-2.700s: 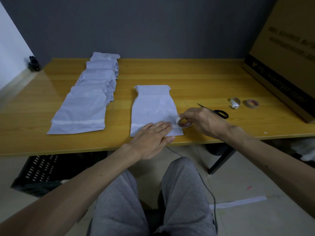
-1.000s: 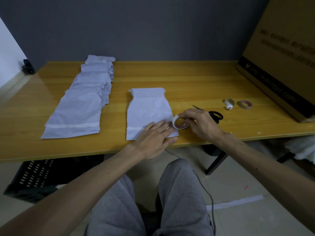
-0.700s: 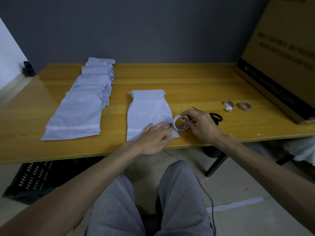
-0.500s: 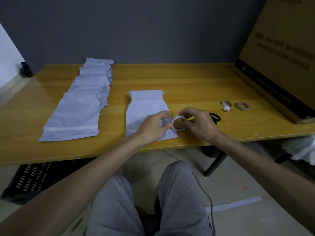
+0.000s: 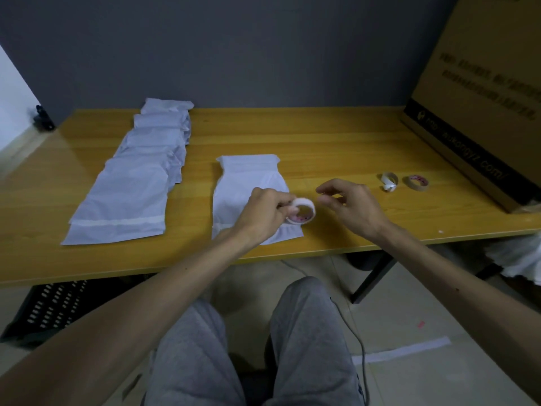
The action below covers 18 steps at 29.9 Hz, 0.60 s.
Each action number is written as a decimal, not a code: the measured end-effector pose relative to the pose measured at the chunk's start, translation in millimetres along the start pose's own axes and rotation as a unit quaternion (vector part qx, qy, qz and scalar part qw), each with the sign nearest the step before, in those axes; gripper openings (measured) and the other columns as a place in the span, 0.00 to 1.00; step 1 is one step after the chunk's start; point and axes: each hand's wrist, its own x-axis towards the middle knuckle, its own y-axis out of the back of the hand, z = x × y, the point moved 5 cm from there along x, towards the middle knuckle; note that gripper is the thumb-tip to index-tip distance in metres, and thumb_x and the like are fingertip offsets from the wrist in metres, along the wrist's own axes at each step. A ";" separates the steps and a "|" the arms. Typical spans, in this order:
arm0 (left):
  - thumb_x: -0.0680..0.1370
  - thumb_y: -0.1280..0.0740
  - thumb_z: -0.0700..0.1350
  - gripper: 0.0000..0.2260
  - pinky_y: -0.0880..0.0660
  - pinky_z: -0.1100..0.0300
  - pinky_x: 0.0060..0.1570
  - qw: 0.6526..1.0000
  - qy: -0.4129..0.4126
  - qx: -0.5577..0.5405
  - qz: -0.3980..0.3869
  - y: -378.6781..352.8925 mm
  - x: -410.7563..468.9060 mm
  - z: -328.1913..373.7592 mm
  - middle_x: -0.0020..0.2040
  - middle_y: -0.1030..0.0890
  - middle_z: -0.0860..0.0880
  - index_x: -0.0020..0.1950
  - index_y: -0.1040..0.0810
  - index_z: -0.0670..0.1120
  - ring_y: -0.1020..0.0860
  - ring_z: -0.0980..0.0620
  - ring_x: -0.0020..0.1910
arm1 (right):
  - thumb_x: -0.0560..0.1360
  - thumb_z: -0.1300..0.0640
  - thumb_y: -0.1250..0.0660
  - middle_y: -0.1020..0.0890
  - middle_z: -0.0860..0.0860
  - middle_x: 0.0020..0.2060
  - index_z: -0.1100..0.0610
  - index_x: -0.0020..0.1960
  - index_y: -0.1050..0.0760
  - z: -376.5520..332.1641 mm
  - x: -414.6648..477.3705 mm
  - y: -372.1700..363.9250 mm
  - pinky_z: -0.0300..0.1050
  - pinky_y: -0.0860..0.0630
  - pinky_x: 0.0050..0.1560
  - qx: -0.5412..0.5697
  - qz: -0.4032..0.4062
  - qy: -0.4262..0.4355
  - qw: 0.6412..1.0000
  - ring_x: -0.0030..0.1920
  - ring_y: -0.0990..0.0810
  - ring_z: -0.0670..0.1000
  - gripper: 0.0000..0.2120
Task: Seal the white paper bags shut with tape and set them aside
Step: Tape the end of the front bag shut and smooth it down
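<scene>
tape roll (image 5: 301, 210) pinched in left hand (image 5: 263, 213), beside right hand (image 5: 349, 205).

A dark grey wall (image 5: 234, 54) stands behind the wooden bench (image 5: 322, 136), meeting a white wall (image 5: 11, 92) at far left. A big cardboard box (image 5: 483, 83) leans at right. The light is dim. Below lie a pale tiled floor (image 5: 424, 303), a black crate (image 5: 49, 306), a cable (image 5: 355, 332) and a white strip (image 5: 401, 350).
</scene>
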 end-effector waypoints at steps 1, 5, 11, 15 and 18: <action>0.76 0.31 0.41 0.08 0.35 0.67 0.33 1.000 -0.009 -0.005 0.023 4.8 0.5 3.7 0.29 0.25 0.47 0.37 0.21 0.45 0.31 0.59 0.29 | 0.78 0.58 0.34 0.19 0.50 0.49 0.58 0.55 0.21 12.0 0.1 4.9 0.33 0.28 0.48 -0.038 0.020 -0.026 0.999 0.50 0.22 0.48 0.08; 0.76 0.30 0.41 0.07 0.35 0.60 0.36 0.999 -0.020 0.015 0.022 17.9 14.2 10.4 0.34 0.22 0.39 0.40 0.19 0.40 0.32 0.52 0.33 | 0.78 0.63 0.38 0.25 0.60 0.57 0.64 0.58 0.22 55.5 -3.7 10.8 0.52 0.27 0.54 -0.231 -0.004 -0.128 0.965 0.57 0.27 0.60 0.11; 0.75 0.29 0.42 0.10 0.37 0.64 0.34 0.999 0.016 -0.001 0.033 17.0 18.7 3.2 0.30 0.29 0.47 0.39 0.21 0.37 0.35 0.52 0.33 | 0.77 0.66 0.38 0.27 0.60 0.60 0.64 0.62 0.26 57.1 -2.4 18.4 0.48 0.29 0.55 -0.233 0.000 -0.183 0.955 0.59 0.28 0.60 0.14; 0.75 0.28 0.43 0.05 0.27 0.65 0.43 0.997 0.035 -0.031 0.066 18.4 20.4 5.4 0.33 0.20 0.51 0.46 0.16 0.42 0.21 0.52 0.39 | 0.77 0.55 0.34 0.29 0.63 0.60 0.64 0.56 0.24 62.5 0.3 25.1 0.50 0.28 0.55 -0.295 -0.039 -0.224 0.928 0.59 0.29 0.60 0.14; 0.75 0.28 0.43 0.04 0.26 0.59 0.46 0.996 0.043 -0.035 0.063 18.8 23.7 11.0 0.38 0.17 0.48 0.47 0.15 0.43 0.20 0.49 0.43 | 0.76 0.50 0.33 0.22 0.59 0.46 0.63 0.47 0.23 59.9 -0.1 26.7 0.43 0.31 0.31 -0.269 -0.113 -0.262 0.920 0.39 0.24 0.54 0.15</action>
